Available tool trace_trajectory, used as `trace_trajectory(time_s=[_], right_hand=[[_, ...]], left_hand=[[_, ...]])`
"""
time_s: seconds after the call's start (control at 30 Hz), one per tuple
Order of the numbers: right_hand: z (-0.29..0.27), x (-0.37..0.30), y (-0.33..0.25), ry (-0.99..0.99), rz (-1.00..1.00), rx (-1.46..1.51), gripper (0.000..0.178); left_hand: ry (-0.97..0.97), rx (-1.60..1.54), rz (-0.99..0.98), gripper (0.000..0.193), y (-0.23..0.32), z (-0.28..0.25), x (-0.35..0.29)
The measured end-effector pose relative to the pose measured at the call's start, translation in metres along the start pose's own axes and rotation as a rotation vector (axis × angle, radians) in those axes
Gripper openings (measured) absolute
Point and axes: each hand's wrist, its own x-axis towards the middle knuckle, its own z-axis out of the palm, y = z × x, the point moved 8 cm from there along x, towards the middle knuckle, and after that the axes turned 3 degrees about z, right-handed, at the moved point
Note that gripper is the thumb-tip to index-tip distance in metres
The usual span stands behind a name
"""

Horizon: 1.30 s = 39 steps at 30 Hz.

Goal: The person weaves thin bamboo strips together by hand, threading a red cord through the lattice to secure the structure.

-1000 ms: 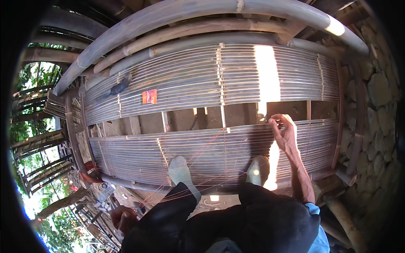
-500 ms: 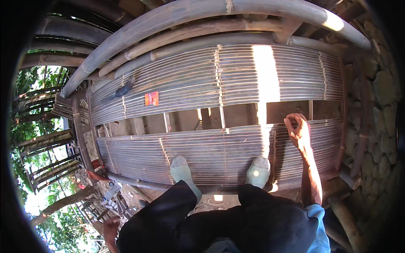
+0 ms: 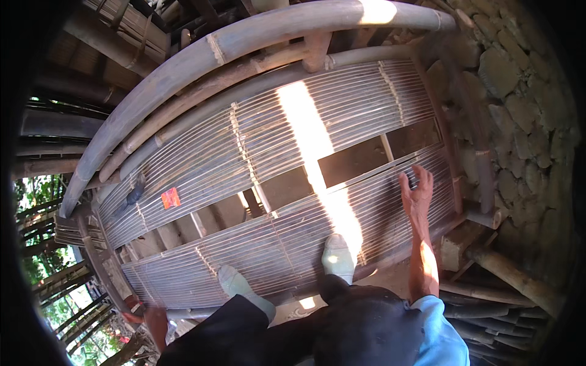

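Note:
My right hand (image 3: 418,192) hovers over the near slatted panel (image 3: 287,244) of a bamboo bench, its fingers curved and apart with nothing between them. At the lower left, my left hand (image 3: 156,320) is by the bench's near corner, beside something red (image 3: 130,305). Its fingers are blurred, so whether it grips anything does not show. My feet in pale socks (image 3: 337,256) rest on the near panel's front part. A small red-orange packet (image 3: 171,197) lies on the far panel (image 3: 195,165), with a dark object (image 3: 135,190) left of it.
A gap with crossbars (image 3: 387,148) runs between the two panels. Thick bamboo rails (image 3: 256,38) curve along the back. A stone wall (image 3: 513,73) stands on the right, with bamboo poles (image 3: 516,277) below it. Bright sunlight crosses both panels.
My view has turned, so the bench now looks tilted and shifted left. The fingers of my right hand have spread from a near pinch. My left hand has come closer to the bench corner.

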Motion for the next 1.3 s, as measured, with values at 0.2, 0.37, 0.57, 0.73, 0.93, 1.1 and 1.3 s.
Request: trace_trajectory(time_s=[0.2, 0.37, 0.57, 0.73, 0.93, 1.1, 1.3], right_hand=[[-0.009, -0.036, -0.006, -0.016, 0.123, -0.178, 0.038], [0.000, -0.039, 0.015, 0.020, 0.149, -0.221, 0.023], [0.012, -0.047, 0.020, -0.527, 0.475, 0.457, 0.033], [-0.083, 0.011, -0.109, -0.252, -0.229, 0.614, 0.019], [-0.111, 0.088, -0.045, -0.322, -0.011, 0.642, 0.037], [-0.092, 0.118, -0.028, -0.372, -0.183, 0.244, 0.033], [-0.078, 0.100, -0.106, -0.810, -0.510, 0.581, 0.015]], left_hand=[[-0.138, -0.365, 0.179, 0.014, 0.283, -0.090, 0.182], [-0.041, -0.172, 0.982, 0.013, 0.447, -0.156, 0.219], [-0.539, -0.236, 1.018, 0.054, 0.625, -0.098, 0.198], [-0.987, -1.226, 0.848, 0.065, 0.745, -0.040, 0.142], [-1.383, -1.966, 0.250, 0.016, 0.738, -0.016, 0.191], [-0.675, -1.284, 0.353, 0.062, 0.663, -0.014, 0.257], [-0.862, -1.781, 0.749, 0.103, 0.796, -0.094, 0.220]])
